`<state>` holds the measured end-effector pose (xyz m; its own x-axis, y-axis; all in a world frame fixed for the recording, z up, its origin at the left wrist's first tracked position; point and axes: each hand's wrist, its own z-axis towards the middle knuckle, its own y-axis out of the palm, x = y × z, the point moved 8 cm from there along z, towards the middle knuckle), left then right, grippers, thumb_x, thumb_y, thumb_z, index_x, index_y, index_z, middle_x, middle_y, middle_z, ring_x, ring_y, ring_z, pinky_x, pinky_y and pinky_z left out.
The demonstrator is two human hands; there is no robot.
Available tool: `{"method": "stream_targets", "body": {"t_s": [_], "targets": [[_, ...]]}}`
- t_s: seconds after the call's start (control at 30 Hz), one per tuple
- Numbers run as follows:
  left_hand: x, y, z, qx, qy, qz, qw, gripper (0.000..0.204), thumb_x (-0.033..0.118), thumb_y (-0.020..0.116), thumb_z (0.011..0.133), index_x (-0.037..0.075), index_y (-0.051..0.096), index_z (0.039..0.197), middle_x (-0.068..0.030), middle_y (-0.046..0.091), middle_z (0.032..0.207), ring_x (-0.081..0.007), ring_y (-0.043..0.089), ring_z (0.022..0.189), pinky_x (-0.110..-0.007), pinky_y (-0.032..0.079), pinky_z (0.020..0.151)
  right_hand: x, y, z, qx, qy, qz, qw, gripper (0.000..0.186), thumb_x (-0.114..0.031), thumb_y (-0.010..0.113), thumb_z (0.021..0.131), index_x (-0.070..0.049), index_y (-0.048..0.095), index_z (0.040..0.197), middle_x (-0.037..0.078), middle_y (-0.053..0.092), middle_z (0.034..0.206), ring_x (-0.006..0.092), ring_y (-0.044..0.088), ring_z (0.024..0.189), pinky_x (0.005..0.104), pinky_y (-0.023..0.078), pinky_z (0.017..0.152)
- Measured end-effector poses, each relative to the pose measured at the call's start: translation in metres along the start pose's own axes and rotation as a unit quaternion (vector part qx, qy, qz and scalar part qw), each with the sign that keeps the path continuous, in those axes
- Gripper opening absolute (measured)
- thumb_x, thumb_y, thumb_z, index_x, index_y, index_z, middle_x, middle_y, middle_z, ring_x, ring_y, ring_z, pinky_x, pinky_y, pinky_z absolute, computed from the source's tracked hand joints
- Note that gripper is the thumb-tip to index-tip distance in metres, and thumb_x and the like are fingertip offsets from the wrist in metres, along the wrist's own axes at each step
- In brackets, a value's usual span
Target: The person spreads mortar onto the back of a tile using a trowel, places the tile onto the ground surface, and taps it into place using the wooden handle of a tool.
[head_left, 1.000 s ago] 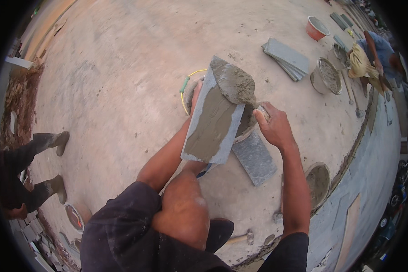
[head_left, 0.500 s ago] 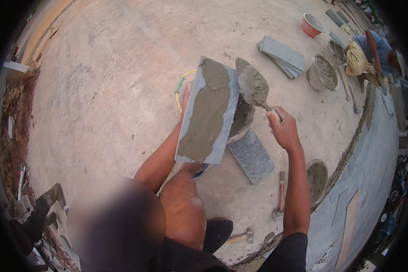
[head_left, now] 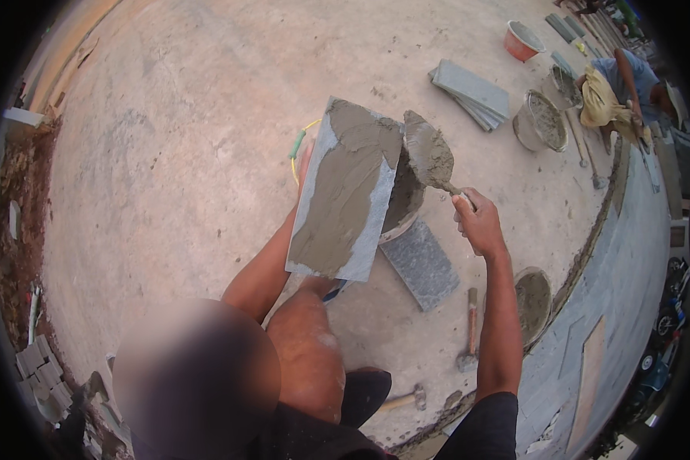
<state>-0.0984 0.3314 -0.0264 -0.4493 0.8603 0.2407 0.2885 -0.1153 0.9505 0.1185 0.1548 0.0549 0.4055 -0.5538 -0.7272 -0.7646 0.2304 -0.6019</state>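
Note:
My left hand (head_left: 307, 165) supports a grey stone tile (head_left: 372, 222) from its left side; most of its fingers are hidden behind the tile. Wet grey mortar (head_left: 337, 199) coats much of the tile's upper face, leaving bare margins along the sides. In my right hand (head_left: 479, 222) is the handle of a trowel (head_left: 429, 153), its blade loaded with mortar beside the tile's far right corner. Partly covered by the tile, a mortar bucket (head_left: 402, 228) stands below the blade. Another dark grey tile (head_left: 422, 264) lies on the ground next to it.
Two hammers (head_left: 472, 330) (head_left: 410, 399) lie near my right forearm and knee. A mortar bucket (head_left: 533, 303) stands right of that arm. Farther off are stacked tiles (head_left: 471, 90), more buckets (head_left: 540, 126) and a red one (head_left: 523, 46). Another person (head_left: 629, 84) crouches at far right.
Mortar now covers the tile's far right corner, which was bare before. The trowel blade sits slightly nearer to me, and the tile appears a little farther left.

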Motion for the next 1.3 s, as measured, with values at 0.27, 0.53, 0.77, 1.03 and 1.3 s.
{"method": "stream_targets", "body": {"t_s": [0.27, 0.53, 0.77, 1.03, 1.3], "targets": [[-0.002, 0.0, -0.001, -0.009, -0.002, 0.001, 1.0, 0.083, 0.07, 0.033, 0.098, 0.008, 0.04, 0.153, -0.0174, 0.049, 0.148, -0.0344, 0.053, 0.129, -0.049, 0.045, 0.108, -0.007, 0.043, -0.023, -0.086, 0.013, 0.05, 0.995, 0.035, -0.034, 0.062, 0.099, 0.0, 0.065, 0.104, 0.005, 0.06, 0.075, 0.0132, 0.06, 0.067, 0.0313, 0.049, 0.063], [0.005, -0.011, 0.002, 0.008, 0.02, 0.007, 1.0, 0.086, 0.072, 0.034, 0.097, 0.008, 0.037, 0.154, -0.0183, 0.046, 0.15, -0.0353, 0.051, 0.132, -0.05, 0.044, 0.109, 0.021, 0.013, -0.035, -0.024, -0.025, -0.044, 0.998, 0.034, -0.033, 0.062, 0.098, 0.0, 0.064, 0.105, 0.006, 0.06, 0.073, 0.014, 0.058, 0.065, 0.0318, 0.048, 0.063], [0.001, -0.01, 0.001, 0.002, 0.015, 0.01, 1.0, 0.088, 0.073, 0.034, 0.097, 0.007, 0.035, 0.155, -0.0191, 0.044, 0.152, -0.0361, 0.05, 0.134, -0.051, 0.043, 0.11, -0.017, 0.016, 0.007, -0.141, 0.056, 0.041, 0.988, 0.034, -0.039, 0.054, 0.104, -0.006, 0.064, 0.103, 0.0, 0.056, 0.068, 0.0094, 0.053, 0.054, 0.0261, 0.045, 0.049], [0.005, -0.02, 0.008, -0.002, 0.026, 0.019, 0.999, 0.091, 0.075, 0.034, 0.096, 0.007, 0.033, 0.157, -0.0199, 0.042, 0.154, -0.037, 0.048, 0.136, -0.052, 0.042, 0.112, -0.003, 0.044, -0.034, -0.273, 0.135, 0.042, 0.952, 0.036, -0.039, 0.058, 0.101, -0.005, 0.065, 0.095, 0.002, 0.055, 0.068, 0.0109, 0.053, 0.058, 0.0295, 0.046, 0.053], [0.018, -0.026, 0.015, 0.007, 0.052, 0.051, 0.997, 0.096, 0.078, 0.033, 0.094, 0.006, 0.03, 0.157, -0.0209, 0.041, 0.155, -0.0362, 0.049, 0.136, -0.05, 0.042, 0.112, 0.015, 0.084, -0.117, -0.285, 0.11, 0.039, 0.952, 0.038, -0.034, 0.058, 0.102, -0.001, 0.056, 0.084, 0.003, 0.053, 0.071, 0.0122, 0.049, 0.066, 0.0339, 0.046, 0.063]]}}
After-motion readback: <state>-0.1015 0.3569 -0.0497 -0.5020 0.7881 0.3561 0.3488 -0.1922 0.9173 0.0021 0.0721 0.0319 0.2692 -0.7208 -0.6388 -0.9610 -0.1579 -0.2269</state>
